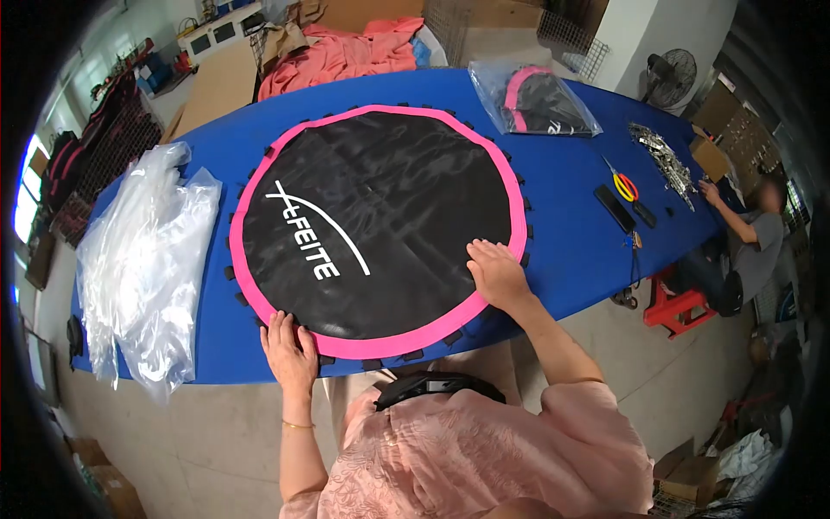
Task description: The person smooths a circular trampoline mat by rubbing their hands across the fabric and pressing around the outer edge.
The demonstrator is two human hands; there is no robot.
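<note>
Blue tabletop [566,203]: round mat [406,199] beneath left hand [292,356], right hand [501,277]; fingers [489,252] extended, grasping nothing.

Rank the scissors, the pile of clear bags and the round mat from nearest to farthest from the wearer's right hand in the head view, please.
1. Round mat, under the right hand.
2. Scissors, to the hand's right.
3. Pile of clear bags, on the far left.

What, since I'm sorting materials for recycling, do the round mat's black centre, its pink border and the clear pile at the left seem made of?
Black centre: probably woven synthetic fabric; it lies smooth with a faint sheen and soft creases.
Pink border: likely fabric too, fairly matte and evenly coloured.
Clear pile: apparently thin plastic film, glossy, see-through at its edges and wrinkled.
</note>
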